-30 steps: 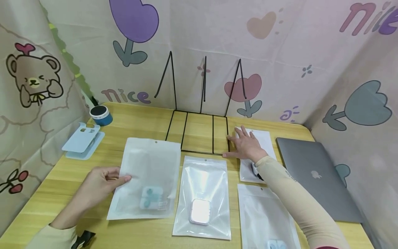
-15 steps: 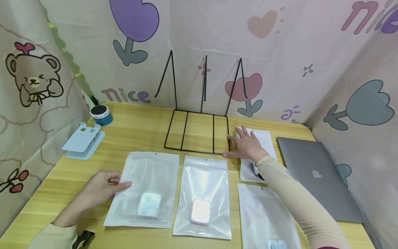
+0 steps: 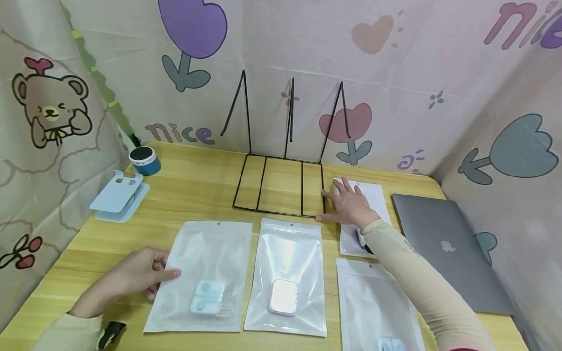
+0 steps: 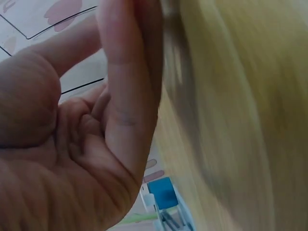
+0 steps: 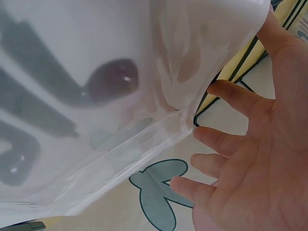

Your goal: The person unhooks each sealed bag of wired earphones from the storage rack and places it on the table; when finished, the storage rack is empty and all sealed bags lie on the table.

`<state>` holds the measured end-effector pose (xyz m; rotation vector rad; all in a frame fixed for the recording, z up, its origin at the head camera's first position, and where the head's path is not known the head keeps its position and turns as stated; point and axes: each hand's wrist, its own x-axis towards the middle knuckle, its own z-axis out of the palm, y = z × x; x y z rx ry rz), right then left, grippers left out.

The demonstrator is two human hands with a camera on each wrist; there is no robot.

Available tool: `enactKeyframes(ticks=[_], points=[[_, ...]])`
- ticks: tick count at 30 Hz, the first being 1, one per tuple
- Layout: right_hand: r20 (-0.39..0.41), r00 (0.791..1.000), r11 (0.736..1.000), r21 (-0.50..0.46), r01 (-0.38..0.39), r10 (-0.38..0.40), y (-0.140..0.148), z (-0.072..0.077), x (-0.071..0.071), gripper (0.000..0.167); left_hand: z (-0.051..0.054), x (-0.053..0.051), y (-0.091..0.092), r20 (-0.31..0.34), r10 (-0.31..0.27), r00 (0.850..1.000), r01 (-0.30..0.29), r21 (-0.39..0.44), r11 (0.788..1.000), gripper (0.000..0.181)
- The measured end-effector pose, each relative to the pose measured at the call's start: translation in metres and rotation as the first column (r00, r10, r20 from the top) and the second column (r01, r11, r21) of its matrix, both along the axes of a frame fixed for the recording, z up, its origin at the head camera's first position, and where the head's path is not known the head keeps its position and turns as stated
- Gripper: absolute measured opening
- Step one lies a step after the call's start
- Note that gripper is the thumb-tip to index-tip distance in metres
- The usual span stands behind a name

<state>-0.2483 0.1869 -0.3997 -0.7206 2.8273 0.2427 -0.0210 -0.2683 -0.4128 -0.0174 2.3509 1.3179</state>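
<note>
At the left, my left hand (image 3: 140,274) pinches the left edge of a frosted zip bag (image 3: 215,258) between thumb and fingers. Inside the bag shows a pale square item with bluish round shapes. In the left wrist view the fingertips run out of frame. My right hand (image 3: 351,207) rests with spread fingers on a white zip bag (image 3: 373,195) at the back right, which holds dark items. Its thumb and fingertips lie by the right side of the black wire rack (image 3: 281,213); contact cannot be told. The right wrist view shows these fingers straight.
A clear-fronted zip bag (image 3: 287,258) with a rounded square item lies at the centre. Another frosted bag (image 3: 373,292) lies front right. A grey laptop (image 3: 439,234) lies at the right. A light blue stand (image 3: 116,192) and a blue cylinder (image 3: 147,163) stand back left.
My left hand has drawn its frosted bag toward the front edge and laid it lower, beside the centre bag. The rack's front left corner came into sight. My right hand has stayed put.
</note>
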Motion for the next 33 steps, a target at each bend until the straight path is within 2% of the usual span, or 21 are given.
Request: enactKeyframes(ticks=[3, 7, 10, 13, 16, 19, 21, 24, 25, 27, 30, 33], points=[[-0.006, 1.0, 1.0, -0.001, -0.003, 0.003, -0.001, 0.0, 0.0, 0.093, 0.001, 0.001, -0.003, 0.021, -0.029, 0.999, 0.03, -0.022, 0.999, 0.034], [-0.007, 1.0, 1.0, -0.01, -0.005, 0.004, 0.0, -0.001, 0.0, 0.093, 0.005, 0.003, -0.006, 0.059, -0.033, 0.998, 0.037, -0.072, 0.997, 0.032], [-0.003, 1.0, 1.0, -0.015, -0.003, 0.003, 0.0, -0.001, 0.001, 0.093, 0.009, 0.003, -0.007, 0.094, -0.017, 0.995, 0.025, -0.086, 0.996, 0.03], [0.0, 1.0, 1.0, -0.016, -0.002, 0.002, 0.0, -0.001, 0.001, 0.093, 0.013, 0.004, -0.009, 0.103, 0.002, 0.995, 0.007, -0.086, 0.996, 0.029], [-0.004, 1.0, 1.0, -0.017, -0.005, 0.005, -0.001, -0.001, 0.0, 0.093, 0.019, 0.002, -0.011, 0.056, 0.043, 0.997, -0.035, -0.139, 0.99, 0.028], [-0.007, 1.0, 1.0, -0.018, -0.006, 0.006, -0.002, -0.001, 0.0, 0.093, 0.027, -0.002, -0.015, -0.044, 0.066, 0.997, -0.075, -0.218, 0.973, 0.027], [-0.002, 1.0, 1.0, -0.02, -0.004, 0.004, -0.002, -0.001, 0.001, 0.093, 0.032, -0.005, -0.015, -0.114, 0.058, 0.992, -0.088, -0.282, 0.955, 0.029], [0.01, 1.0, 1.0, -0.02, 0.003, -0.003, -0.001, -0.001, 0.001, 0.092, 0.036, -0.011, -0.013, -0.234, 0.002, 0.972, -0.091, -0.369, 0.925, 0.032], [0.012, 1.0, 1.0, -0.019, 0.004, -0.004, -0.002, -0.001, 0.002, 0.092, 0.037, -0.013, -0.011, -0.273, -0.014, 0.962, -0.098, -0.39, 0.916, 0.033], [0.016, 1.0, 1.0, -0.02, 0.005, -0.005, -0.003, 0.0, 0.002, 0.092, 0.038, -0.018, -0.006, -0.362, -0.042, 0.931, -0.123, -0.423, 0.898, 0.034], [0.012, 1.0, 1.0, -0.022, -0.001, 0.001, -0.005, 0.0, 0.003, 0.092, 0.044, -0.027, 0.001, -0.451, -0.045, 0.892, -0.166, -0.418, 0.893, 0.032], [0.005, 1.0, 1.0, -0.027, -0.008, 0.008, -0.006, -0.001, 0.004, 0.092, 0.05, -0.035, 0.006, -0.486, -0.047, 0.873, -0.175, -0.401, 0.899, 0.032]])
